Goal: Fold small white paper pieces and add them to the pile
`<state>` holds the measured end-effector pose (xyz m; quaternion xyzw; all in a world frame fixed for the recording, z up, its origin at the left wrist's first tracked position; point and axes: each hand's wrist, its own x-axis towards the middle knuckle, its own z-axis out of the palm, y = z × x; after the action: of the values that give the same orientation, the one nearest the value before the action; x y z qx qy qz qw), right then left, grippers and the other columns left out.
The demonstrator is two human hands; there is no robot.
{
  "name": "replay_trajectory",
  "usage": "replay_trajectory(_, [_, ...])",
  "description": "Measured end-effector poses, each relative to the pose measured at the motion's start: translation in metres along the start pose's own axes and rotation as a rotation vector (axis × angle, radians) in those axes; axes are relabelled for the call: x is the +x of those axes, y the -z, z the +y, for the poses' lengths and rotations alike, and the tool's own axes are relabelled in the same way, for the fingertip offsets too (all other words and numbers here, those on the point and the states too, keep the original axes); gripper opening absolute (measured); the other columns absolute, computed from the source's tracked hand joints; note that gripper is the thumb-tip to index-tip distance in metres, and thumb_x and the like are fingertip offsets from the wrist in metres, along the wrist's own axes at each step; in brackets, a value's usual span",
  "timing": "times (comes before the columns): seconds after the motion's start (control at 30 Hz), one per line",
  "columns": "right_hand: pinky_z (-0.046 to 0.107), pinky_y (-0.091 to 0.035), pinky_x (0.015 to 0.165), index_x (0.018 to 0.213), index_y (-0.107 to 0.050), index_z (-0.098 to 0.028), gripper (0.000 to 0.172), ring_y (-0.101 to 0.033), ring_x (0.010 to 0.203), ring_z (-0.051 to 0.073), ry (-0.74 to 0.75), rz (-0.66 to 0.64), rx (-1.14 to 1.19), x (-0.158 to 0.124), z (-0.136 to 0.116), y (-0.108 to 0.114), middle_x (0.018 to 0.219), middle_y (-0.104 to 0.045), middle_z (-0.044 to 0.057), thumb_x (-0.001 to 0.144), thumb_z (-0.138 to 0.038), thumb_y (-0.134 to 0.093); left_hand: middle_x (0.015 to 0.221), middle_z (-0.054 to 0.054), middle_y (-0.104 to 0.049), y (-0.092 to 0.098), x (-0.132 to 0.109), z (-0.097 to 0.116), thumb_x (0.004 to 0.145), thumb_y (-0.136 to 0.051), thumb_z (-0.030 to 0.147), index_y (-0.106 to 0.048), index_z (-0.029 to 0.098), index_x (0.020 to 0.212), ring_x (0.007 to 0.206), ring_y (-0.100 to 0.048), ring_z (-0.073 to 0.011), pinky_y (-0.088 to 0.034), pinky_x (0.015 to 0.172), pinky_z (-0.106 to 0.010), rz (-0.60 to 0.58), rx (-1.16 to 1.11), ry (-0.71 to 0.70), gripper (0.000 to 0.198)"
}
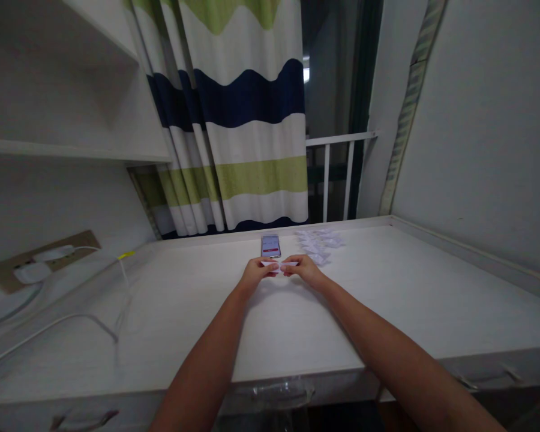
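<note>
Both hands meet over the white desk, just in front of a phone. A small piece of white paper (pixel 270 263) is held between them. My left hand (pixel 255 272) pinches its left side, with the thumb on top. On the right side, my right hand (pixel 305 267) grips it between thumb and fingers. The phone (pixel 270 246) lies with its screen lit. Beside it on the right is a loose pile of folded white paper pieces (pixel 317 243). The paper's exact folded shape is too small to tell.
The white desk (pixel 184 330) has a raised rim along its back and right. White cables (pixel 81 315) run over its left side from plugs (pixel 33 272) on the wall. A striped curtain (pixel 256 144) hangs behind, and a shelf (pixel 72 149) juts out at upper left.
</note>
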<state>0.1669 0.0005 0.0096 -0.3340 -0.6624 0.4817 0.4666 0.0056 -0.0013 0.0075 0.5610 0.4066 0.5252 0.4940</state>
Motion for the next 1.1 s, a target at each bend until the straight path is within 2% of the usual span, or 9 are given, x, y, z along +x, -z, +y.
replay_trajectory(0.13, [0.023, -0.041, 0.054, 0.068, -0.063, -0.012, 0.028, -0.050, 0.049, 0.009, -0.019, -0.008, 0.058, 0.0005, 0.0003, -0.0002, 0.051, -0.058, -0.001, 0.052, -0.035, -0.069, 0.067, -0.004, -0.063, -0.0009, -0.0007, -0.0006, 0.047, -0.075, 0.028, -0.063, 0.009, 0.070, 0.058, -0.057, -0.0108, -0.049, 0.062, -0.027, -0.019, -0.108, 0.021, 0.031])
replay_trajectory(0.27, [0.023, -0.042, 0.054, 0.068, -0.062, -0.012, 0.030, -0.050, 0.047, 0.008, -0.049, 0.053, 0.101, 0.0018, 0.0021, 0.0001, 0.051, -0.057, -0.002, 0.050, -0.035, -0.070, 0.070, -0.006, -0.064, 0.0001, 0.0002, -0.0032, 0.050, -0.073, 0.030, -0.063, 0.009, 0.072, 0.059, -0.058, -0.0112, -0.048, 0.060, -0.026, -0.035, -0.192, 0.046, 0.031])
replay_trajectory(0.5, [0.023, -0.043, 0.053, 0.065, -0.061, -0.011, 0.029, -0.052, 0.047, 0.008, -0.079, -0.001, 0.073, 0.0003, -0.0040, -0.0030, 0.052, -0.059, -0.001, 0.048, -0.033, -0.071, 0.063, -0.005, -0.063, 0.0055, 0.0029, -0.0029, 0.048, -0.073, 0.032, -0.064, 0.009, 0.069, 0.053, -0.056, -0.0103, -0.044, 0.055, -0.022, 0.050, -0.117, 0.031, 0.032])
replay_trajectory(0.73, [0.024, -0.044, 0.053, 0.065, -0.061, -0.011, 0.029, -0.052, 0.047, 0.008, -0.063, 0.037, 0.074, 0.0036, -0.0001, 0.0001, 0.052, -0.059, -0.002, 0.049, -0.033, -0.070, 0.068, -0.008, -0.064, 0.0062, 0.0037, -0.0048, 0.057, -0.065, 0.045, -0.063, 0.009, 0.075, 0.058, -0.058, -0.0131, -0.042, 0.053, -0.022, 0.021, -0.178, 0.047, 0.041])
replay_trajectory(0.93, [0.023, -0.044, 0.053, 0.070, -0.061, -0.011, 0.030, -0.053, 0.048, 0.009, -0.063, 0.009, 0.067, 0.0034, 0.0012, -0.0023, 0.054, -0.060, 0.000, 0.048, -0.028, -0.071, 0.057, -0.003, -0.059, 0.0058, 0.0056, -0.0034, 0.057, -0.063, 0.044, -0.062, 0.010, 0.067, 0.052, -0.053, -0.0097, -0.039, 0.050, -0.020, 0.191, -0.112, -0.044, 0.036])
replay_trajectory(1.1, [0.022, -0.042, 0.048, 0.067, -0.060, -0.011, 0.027, -0.052, 0.045, 0.008, -0.007, 0.013, 0.064, 0.0062, 0.0015, -0.0091, 0.051, -0.059, -0.001, 0.049, -0.028, -0.070, 0.048, 0.002, -0.050, -0.0023, 0.0041, -0.0051, 0.067, -0.052, 0.046, -0.056, 0.013, 0.059, 0.043, -0.045, -0.0079, -0.033, 0.043, -0.019, 0.348, 0.064, -0.188, 0.034])
